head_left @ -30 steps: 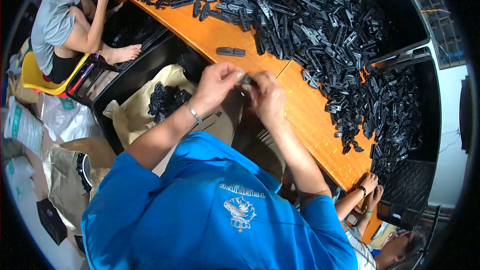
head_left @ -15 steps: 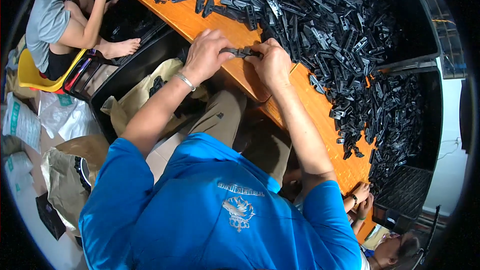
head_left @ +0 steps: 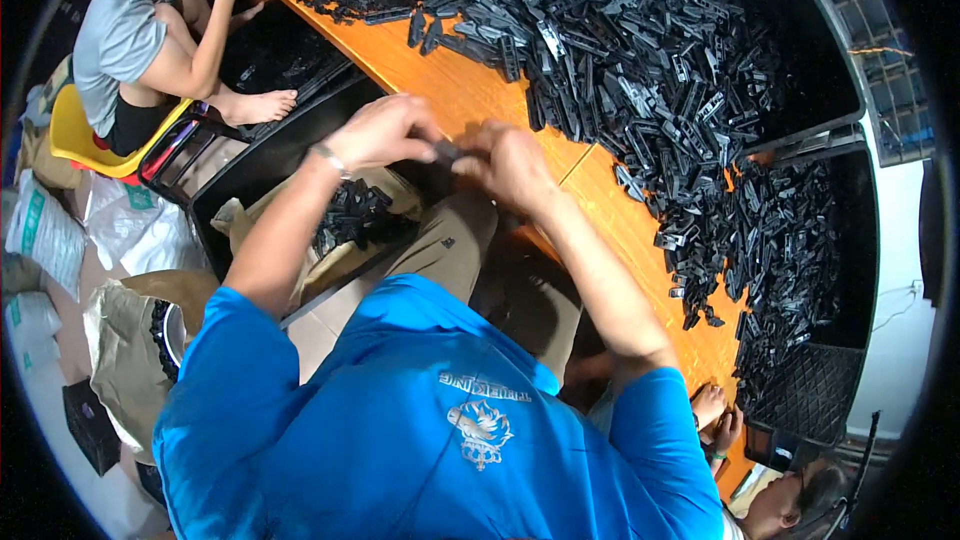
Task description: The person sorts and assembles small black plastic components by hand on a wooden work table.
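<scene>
Now nearer the table edge (head_left: 380, 76): dark piece (head_left: 448, 150) between fingers (head_left: 472, 168)

Two hands: left hand (head_left: 385, 133), right hand (head_left: 510, 168); one dark part (head_left: 447, 151) between. One bench (head_left: 470, 90); black pieces (head_left: 640, 60), 1 o'clock, uncountable. At least two co-workers (head_left: 125, 35), 10 and 4 o'clock; one yellow chair (head_left: 75, 135), 10 o'clock.

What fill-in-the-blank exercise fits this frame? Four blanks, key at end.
1. A small dark part shows between left hand and right hand; the hand nearer the big pile is the ____ one.
2. The silvery bracelet is on the wearer's ____ wrist.
3. The wearer's shirt is ____.
4. The seated co-worker's chair is ____.

Missing words: right; left; blue; yellow.
</scene>
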Available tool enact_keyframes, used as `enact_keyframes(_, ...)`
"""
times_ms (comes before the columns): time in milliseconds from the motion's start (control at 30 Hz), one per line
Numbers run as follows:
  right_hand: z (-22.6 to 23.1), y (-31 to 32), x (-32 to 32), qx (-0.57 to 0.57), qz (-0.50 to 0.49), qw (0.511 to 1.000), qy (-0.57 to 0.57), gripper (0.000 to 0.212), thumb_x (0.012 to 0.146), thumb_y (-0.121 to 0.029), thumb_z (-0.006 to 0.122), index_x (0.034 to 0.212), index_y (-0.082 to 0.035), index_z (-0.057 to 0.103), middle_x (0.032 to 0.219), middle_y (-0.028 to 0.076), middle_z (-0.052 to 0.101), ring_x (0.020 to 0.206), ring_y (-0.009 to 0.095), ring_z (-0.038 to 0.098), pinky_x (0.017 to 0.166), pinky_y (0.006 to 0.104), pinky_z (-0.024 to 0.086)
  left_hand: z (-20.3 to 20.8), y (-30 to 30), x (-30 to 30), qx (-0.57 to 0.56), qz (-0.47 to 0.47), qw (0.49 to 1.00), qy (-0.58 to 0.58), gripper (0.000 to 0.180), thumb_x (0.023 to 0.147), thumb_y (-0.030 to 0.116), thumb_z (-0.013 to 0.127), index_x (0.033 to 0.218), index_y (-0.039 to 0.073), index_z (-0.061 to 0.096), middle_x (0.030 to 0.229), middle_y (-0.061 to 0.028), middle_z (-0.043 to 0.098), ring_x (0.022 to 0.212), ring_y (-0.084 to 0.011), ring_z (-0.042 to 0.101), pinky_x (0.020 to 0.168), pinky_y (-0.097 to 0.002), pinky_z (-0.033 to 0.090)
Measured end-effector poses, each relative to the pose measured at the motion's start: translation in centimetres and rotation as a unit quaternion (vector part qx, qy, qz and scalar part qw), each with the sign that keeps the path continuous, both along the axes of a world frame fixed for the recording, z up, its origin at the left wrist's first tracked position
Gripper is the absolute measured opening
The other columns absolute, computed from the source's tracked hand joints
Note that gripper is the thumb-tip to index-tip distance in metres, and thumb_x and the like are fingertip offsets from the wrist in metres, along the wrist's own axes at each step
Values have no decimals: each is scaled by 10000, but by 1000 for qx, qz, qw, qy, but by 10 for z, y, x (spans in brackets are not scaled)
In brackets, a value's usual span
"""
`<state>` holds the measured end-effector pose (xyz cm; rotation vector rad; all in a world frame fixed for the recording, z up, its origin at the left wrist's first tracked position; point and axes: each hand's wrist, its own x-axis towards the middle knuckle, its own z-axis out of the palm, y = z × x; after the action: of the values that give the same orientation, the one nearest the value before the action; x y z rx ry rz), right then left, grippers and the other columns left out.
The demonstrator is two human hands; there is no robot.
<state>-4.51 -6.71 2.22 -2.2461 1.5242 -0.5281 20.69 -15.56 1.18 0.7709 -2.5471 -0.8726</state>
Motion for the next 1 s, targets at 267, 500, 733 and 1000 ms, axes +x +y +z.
enact_keyframes(267, 33, 70, -65, 21, -189, 977, -92, 318, 885, -176, 858, 1158, -27, 791, 1012, 144, 746, 917, 288, 759, 834, 400, 598, 4, -55, -17, -77, 270, 959, 43, 359, 942, 143, 785, 1277, 37, 712, 1049, -131, 730, 898, -244, 731, 843, -375, 593)
enact_keyframes(500, 23, 134, -170, -53, -370, 925, 72, 208, 918, -184, 797, 1099, -82, 809, 1019, 147, 741, 874, 342, 741, 805, 421, 588, -13, -99, -59, -195, 270, 941, -64, 420, 903, 131, 803, 1300, 82, 675, 1145, -236, 695, 1115, -437, 696, 928, -528, 576)
enact_keyframes(733, 14, 137, -171, -145, -388, 900, 139, 172, 914, -140, 776, 1082, -103, 791, 1032, 122, 704, 846, 379, 732, 764, 466, 599, -31, -87, -47, 4, 299, 954, 22, 411, 904, 137, 803, 1305, 90, 723, 1027, -167, 779, 1002, -334, 756, 876, -443, 585)
enact_keyframes(1000, 8, 147, -168, -124, -370, 915, 106, 320, 912, -76, 777, 1232, -95, 762, 1090, 141, 705, 928, 358, 741, 805, 428, 596, -40, -56, -47, 99, 300, 945, 85, 380, 942, 158, 782, 1296, 27, 739, 845, -49, 736, 782, -168, 699, 760, -326, 557)
